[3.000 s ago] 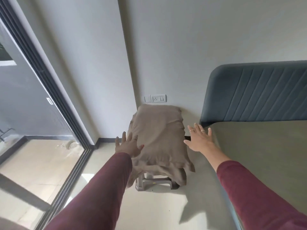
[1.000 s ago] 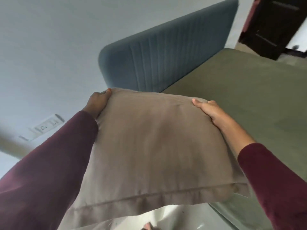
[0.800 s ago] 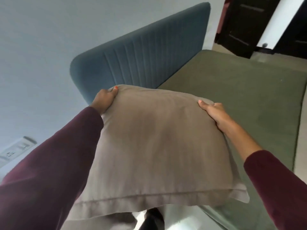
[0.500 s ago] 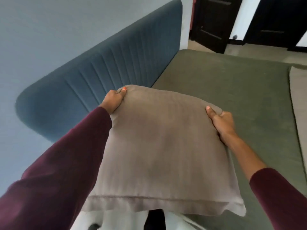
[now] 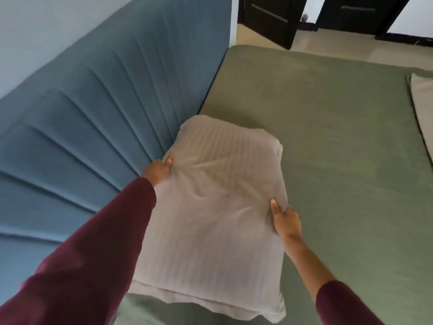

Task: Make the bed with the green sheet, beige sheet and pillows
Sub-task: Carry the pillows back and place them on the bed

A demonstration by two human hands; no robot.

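The bed (image 5: 328, 160) is the biggest thing here. The green sheet (image 5: 351, 207) lies flat over it, so that part looks done. The blue headboard (image 5: 93, 127) stands along the left side of the bed. Pillows go up against it, and I think that is why the pillow is being brought here.

At the far right edge lies a strip of the beige sheet (image 5: 421, 99), on top of the green one. It seems to cover the foot end only, which leaves room for pillows.

The pillow (image 5: 215, 207) is held just beside the headboard, over the green sheet. I cannot tell if it is touching the bed.

The left hand (image 5: 158, 173) holds the side next to the headboard. Its grip is pinching the cloth with the thumb on top. The right hand (image 5: 285, 221) pinches the other side the same way. One hand on each side keeps the soft pillow from flopping.
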